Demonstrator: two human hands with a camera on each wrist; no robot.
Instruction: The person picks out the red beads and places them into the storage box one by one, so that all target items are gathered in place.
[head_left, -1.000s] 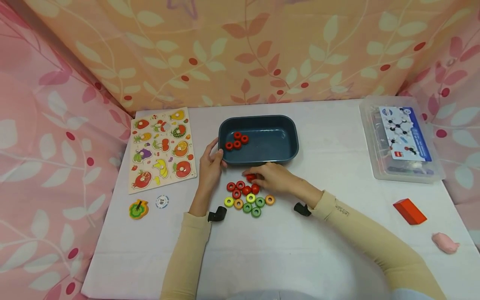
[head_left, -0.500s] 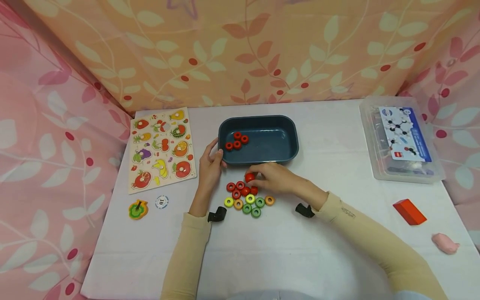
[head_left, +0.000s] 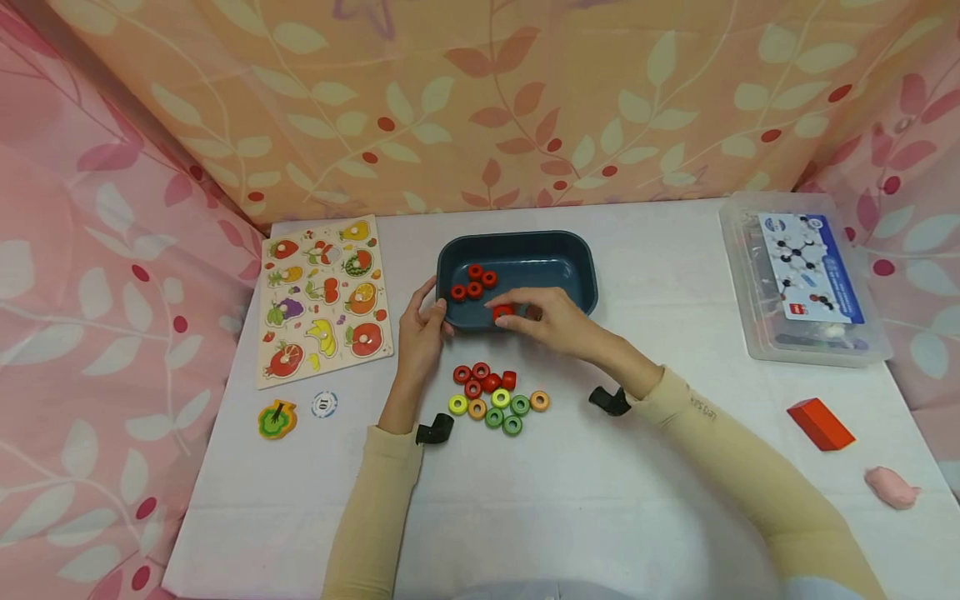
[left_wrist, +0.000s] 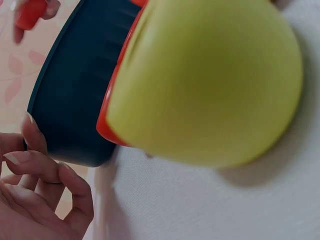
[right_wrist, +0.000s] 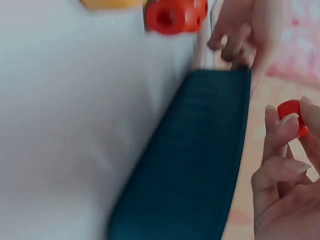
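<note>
In the head view my right hand (head_left: 555, 321) pinches a red bead (head_left: 502, 312) between thumb and fingers, over the front side of the dark blue tray (head_left: 577, 315). The right wrist view shows that bead (right_wrist: 289, 108) at the fingertips, above the rim. My left hand (head_left: 422, 333) holds the tray's front left corner; its fingers (left_wrist: 37, 165) are bent against the end wall in the left wrist view. Several red beads (head_left: 474, 288) lie in the tray's left part. In front of it sits a cluster of red beads (head_left: 491, 382), with yellow, orange and green beads (head_left: 512, 425) nearer me.
A wooden fruit puzzle board (head_left: 337, 283) lies left, with a tree-shaped piece (head_left: 277, 419) and a round token (head_left: 325, 404) before it. At right are a clear plastic case (head_left: 806, 279), a red block (head_left: 821, 423) and a pink pig figure (head_left: 892, 487).
My right hand has lifted a red bead from the cluster and carried it away from me, over the tray's front rim. My left hand has stayed at the tray's corner.
</note>
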